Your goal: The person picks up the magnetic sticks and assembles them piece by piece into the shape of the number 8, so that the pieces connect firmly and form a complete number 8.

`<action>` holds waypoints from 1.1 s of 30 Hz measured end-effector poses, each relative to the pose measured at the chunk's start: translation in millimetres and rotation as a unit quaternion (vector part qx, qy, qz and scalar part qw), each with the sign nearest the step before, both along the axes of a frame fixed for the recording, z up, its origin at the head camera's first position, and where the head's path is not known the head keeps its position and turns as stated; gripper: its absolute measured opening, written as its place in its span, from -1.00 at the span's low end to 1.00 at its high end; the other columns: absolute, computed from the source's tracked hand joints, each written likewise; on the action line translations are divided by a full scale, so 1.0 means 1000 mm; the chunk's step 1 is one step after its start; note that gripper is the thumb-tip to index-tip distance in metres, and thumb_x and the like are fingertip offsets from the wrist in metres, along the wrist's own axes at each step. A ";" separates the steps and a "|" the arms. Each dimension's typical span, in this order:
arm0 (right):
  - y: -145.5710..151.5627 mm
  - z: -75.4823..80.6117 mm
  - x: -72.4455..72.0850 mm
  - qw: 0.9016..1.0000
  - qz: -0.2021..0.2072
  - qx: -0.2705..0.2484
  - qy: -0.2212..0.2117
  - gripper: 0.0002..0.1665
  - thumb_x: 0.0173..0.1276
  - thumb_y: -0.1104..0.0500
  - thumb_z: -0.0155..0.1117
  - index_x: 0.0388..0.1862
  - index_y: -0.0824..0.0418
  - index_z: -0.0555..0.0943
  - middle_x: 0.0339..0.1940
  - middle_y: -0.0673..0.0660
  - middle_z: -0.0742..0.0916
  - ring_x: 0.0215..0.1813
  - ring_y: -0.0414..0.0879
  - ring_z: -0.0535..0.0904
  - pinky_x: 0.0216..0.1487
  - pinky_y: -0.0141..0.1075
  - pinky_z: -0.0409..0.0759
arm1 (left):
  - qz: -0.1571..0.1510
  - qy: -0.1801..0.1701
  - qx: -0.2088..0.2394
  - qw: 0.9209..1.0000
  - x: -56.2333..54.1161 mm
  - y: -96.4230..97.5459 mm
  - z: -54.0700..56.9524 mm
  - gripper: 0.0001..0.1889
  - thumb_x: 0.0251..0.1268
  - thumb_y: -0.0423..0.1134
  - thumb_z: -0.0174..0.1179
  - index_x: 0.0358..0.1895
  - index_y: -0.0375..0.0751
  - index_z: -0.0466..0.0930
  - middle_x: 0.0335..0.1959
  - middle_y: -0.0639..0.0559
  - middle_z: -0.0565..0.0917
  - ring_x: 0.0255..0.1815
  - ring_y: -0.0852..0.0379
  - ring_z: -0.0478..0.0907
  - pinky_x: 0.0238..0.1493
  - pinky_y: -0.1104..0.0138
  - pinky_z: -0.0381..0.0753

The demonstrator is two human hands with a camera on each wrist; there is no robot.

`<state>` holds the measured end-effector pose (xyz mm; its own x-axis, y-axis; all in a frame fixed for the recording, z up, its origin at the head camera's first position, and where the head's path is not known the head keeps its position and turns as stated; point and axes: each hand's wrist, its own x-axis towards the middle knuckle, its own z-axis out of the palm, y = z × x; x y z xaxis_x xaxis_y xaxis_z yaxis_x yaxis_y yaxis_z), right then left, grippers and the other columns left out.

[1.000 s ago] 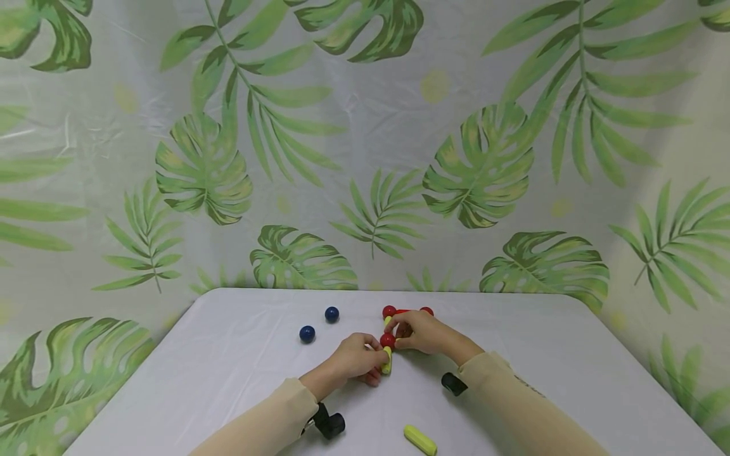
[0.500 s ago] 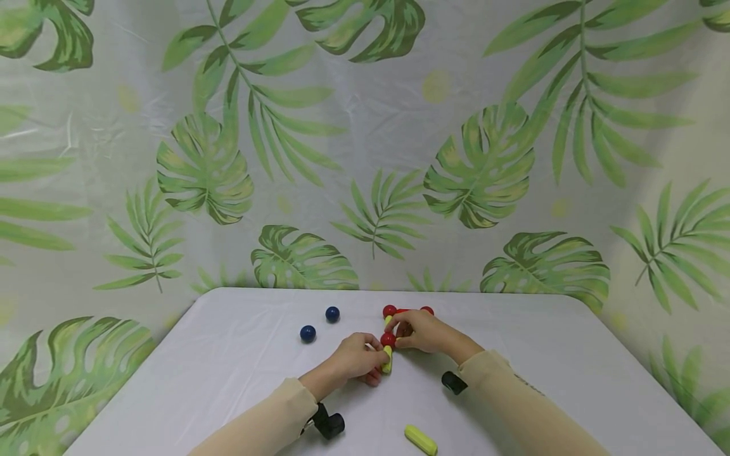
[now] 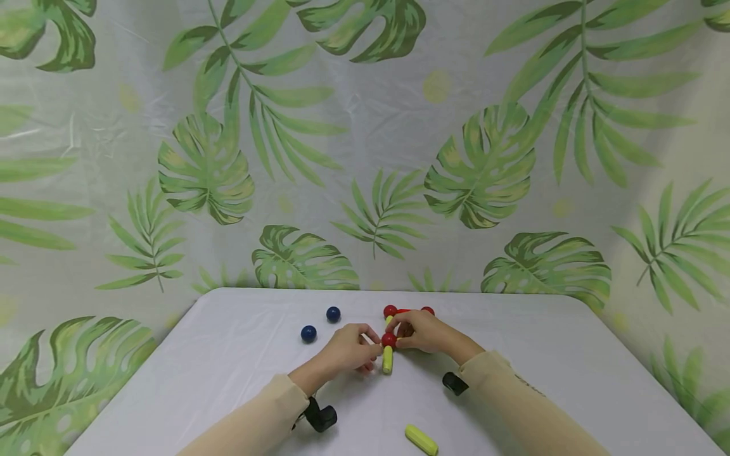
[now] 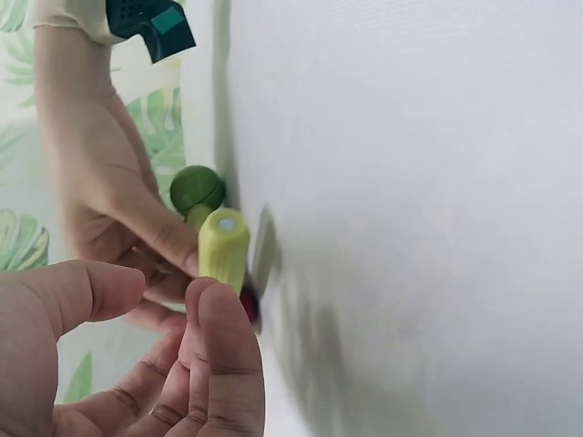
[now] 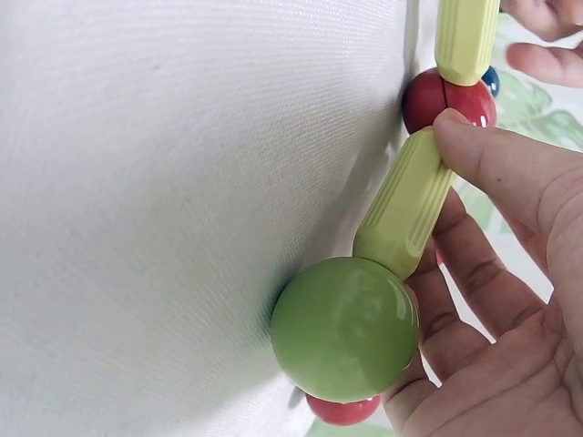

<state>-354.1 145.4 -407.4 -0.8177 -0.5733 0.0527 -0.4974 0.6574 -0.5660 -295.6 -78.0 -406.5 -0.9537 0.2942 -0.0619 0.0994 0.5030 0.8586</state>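
On the table, a red ball [image 3: 389,340] joins yellow-green rods in a ball-and-rod toy. My right hand [image 3: 424,332] pinches this ball between thumb and fingers. The right wrist view shows the thumb at the ball's joint with a rod [image 5: 405,205], whose other end meets a green ball [image 5: 344,330]. Another rod [image 3: 388,360] sticks out from the red ball toward me. Just left of it, my left hand [image 3: 345,348] has thumb and fingers apart. In the left wrist view its fingertips are close to that rod [image 4: 224,246]; whether they touch is unclear.
Two blue balls, one nearer [image 3: 308,334] and one farther [image 3: 333,314], lie to the left. Behind the hands, a red rod [image 3: 403,311] links two red balls. A loose yellow-green rod [image 3: 422,439] lies near the front. A leaf-patterned curtain [image 3: 376,158] hangs behind the table.
My left hand has let go of the near yellow-green rod and shifted slightly left and away from me. The rod stays at the red ball, and my right hand keeps its place.
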 end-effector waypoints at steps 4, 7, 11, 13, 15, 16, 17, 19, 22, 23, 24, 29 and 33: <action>0.000 0.000 0.000 1.000 -0.004 -0.001 -0.006 -0.74 0.42 0.30 0.49 0.04 0.10 0.75 -0.27 0.01 0.75 -0.22 -0.20 0.60 -0.10 -0.35 0.62 | -0.005 0.009 0.001 1.000 -0.002 -0.008 0.009 -0.77 0.43 -0.24 0.36 0.02 -0.27 0.66 -0.26 -0.23 0.77 -0.49 0.14 0.69 -0.38 0.31 0.77; 0.000 0.000 0.000 1.000 -0.004 0.000 -0.005 -0.74 0.43 0.30 0.49 0.05 0.11 0.75 -0.27 0.01 0.76 -0.22 -0.20 0.61 -0.10 -0.34 0.62 | -0.003 0.016 -0.003 1.000 -0.005 -0.017 0.016 -0.74 0.44 -0.22 0.36 0.05 -0.28 0.66 -0.20 -0.27 0.77 -0.42 0.08 0.74 -0.37 0.32 0.77; 0.000 -0.001 -0.001 1.000 -0.004 0.002 -0.003 -0.74 0.43 0.30 0.49 0.05 0.11 0.76 -0.27 0.00 0.76 -0.22 -0.21 0.61 -0.09 -0.34 0.63 | 0.011 0.025 -0.009 1.000 -0.008 -0.030 0.022 -0.74 0.44 -0.20 0.36 0.05 -0.28 0.67 -0.17 -0.27 0.77 -0.34 -0.01 0.78 -0.36 0.30 0.78; 0.000 -0.001 -0.001 1.000 -0.004 0.001 -0.004 -0.74 0.43 0.30 0.49 0.04 0.10 0.76 -0.27 -0.02 0.75 -0.22 -0.22 0.61 -0.08 -0.35 0.62 | 0.021 0.032 -0.011 0.999 -0.009 -0.037 0.025 -0.74 0.43 -0.21 0.36 0.04 -0.28 0.68 -0.19 -0.26 0.77 -0.35 -0.01 0.77 -0.36 0.28 0.78; 0.001 -0.001 -0.001 1.000 -0.004 0.000 -0.005 -0.74 0.42 0.31 0.49 0.04 0.09 0.75 -0.27 -0.02 0.75 -0.22 -0.22 0.61 -0.08 -0.35 0.62 | 0.031 0.042 -0.014 0.999 -0.011 -0.044 0.027 -0.77 0.43 -0.22 0.36 0.02 -0.27 0.69 -0.22 -0.23 0.76 -0.37 0.04 0.74 -0.35 0.24 0.79; 0.001 -0.002 -0.001 1.000 0.000 -0.001 -0.001 -0.74 0.42 0.31 0.49 0.04 0.11 0.75 -0.28 -0.01 0.75 -0.22 -0.21 0.61 -0.09 -0.35 0.62 | 0.036 0.045 -0.015 0.998 -0.011 -0.048 0.028 -0.78 0.43 -0.22 0.35 0.00 -0.25 0.69 -0.23 -0.22 0.75 -0.38 0.05 0.73 -0.35 0.24 0.79; 0.001 -0.002 -0.001 1.000 0.000 -0.002 -0.001 -0.74 0.42 0.31 0.49 0.04 0.10 0.75 -0.27 -0.01 0.75 -0.22 -0.22 0.61 -0.09 -0.35 0.62 | 0.042 0.049 -0.016 0.998 -0.012 -0.051 0.029 -0.78 0.43 -0.22 0.35 0.01 -0.25 0.69 -0.24 -0.22 0.75 -0.38 0.05 0.73 -0.35 0.23 0.79; 0.001 -0.003 -0.001 1.000 0.000 -0.002 -0.002 -0.74 0.43 0.31 0.48 0.05 0.10 0.75 -0.26 -0.01 0.75 -0.21 -0.21 0.60 -0.09 -0.36 0.62 | 0.055 0.054 -0.021 0.997 -0.014 -0.058 0.030 -0.81 0.44 -0.22 0.35 -0.01 -0.22 0.69 -0.24 -0.19 0.76 -0.36 0.03 0.74 -0.36 0.23 0.77; 0.001 -0.004 -0.002 1.000 -0.002 -0.001 -0.001 -0.73 0.43 0.31 0.48 0.06 0.10 0.75 -0.25 -0.01 0.74 -0.20 -0.20 0.60 -0.10 -0.35 0.62 | 0.074 0.058 -0.032 0.995 -0.017 -0.068 0.033 -0.77 0.45 -0.21 0.35 0.04 -0.23 0.70 -0.22 -0.15 0.77 -0.29 -0.06 0.76 -0.37 0.26 0.75; 0.001 -0.004 -0.002 1.000 -0.006 0.000 -0.005 -0.73 0.43 0.31 0.48 0.06 0.09 0.75 -0.25 -0.01 0.74 -0.20 -0.20 0.60 -0.09 -0.35 0.62 | 0.080 0.059 -0.039 0.994 -0.018 -0.072 0.034 -0.75 0.46 -0.20 0.35 0.07 -0.24 0.69 -0.21 -0.13 0.77 -0.27 -0.08 0.77 -0.37 0.26 0.75; 0.001 -0.004 -0.002 1.000 -0.006 0.001 -0.005 -0.73 0.43 0.31 0.48 0.06 0.09 0.75 -0.25 -0.01 0.74 -0.20 -0.20 0.60 -0.10 -0.35 0.62 | 0.085 0.062 -0.047 0.993 -0.019 -0.076 0.035 -0.74 0.47 -0.20 0.35 0.09 -0.24 0.69 -0.21 -0.12 0.76 -0.26 -0.09 0.76 -0.36 0.25 0.75; 0.001 -0.003 -0.001 1.000 -0.006 0.001 -0.007 -0.73 0.44 0.30 0.48 0.06 0.09 0.75 -0.25 -0.01 0.74 -0.20 -0.19 0.60 -0.11 -0.35 0.62 | 0.109 0.087 -0.080 0.987 -0.025 -0.099 0.044 -0.69 0.47 -0.19 0.33 0.16 -0.23 0.66 -0.17 -0.12 0.74 -0.27 -0.07 0.73 -0.35 0.26 0.74; 0.001 -0.002 -0.001 1.000 -0.005 0.001 -0.003 -0.73 0.43 0.30 0.48 0.07 0.09 0.75 -0.24 0.00 0.75 -0.19 -0.20 0.61 -0.10 -0.36 0.63 | 0.120 0.101 -0.103 0.982 -0.029 -0.116 0.047 -0.68 0.45 -0.17 0.35 0.15 -0.23 0.66 -0.16 -0.12 0.75 -0.32 0.03 0.69 -0.38 0.31 0.69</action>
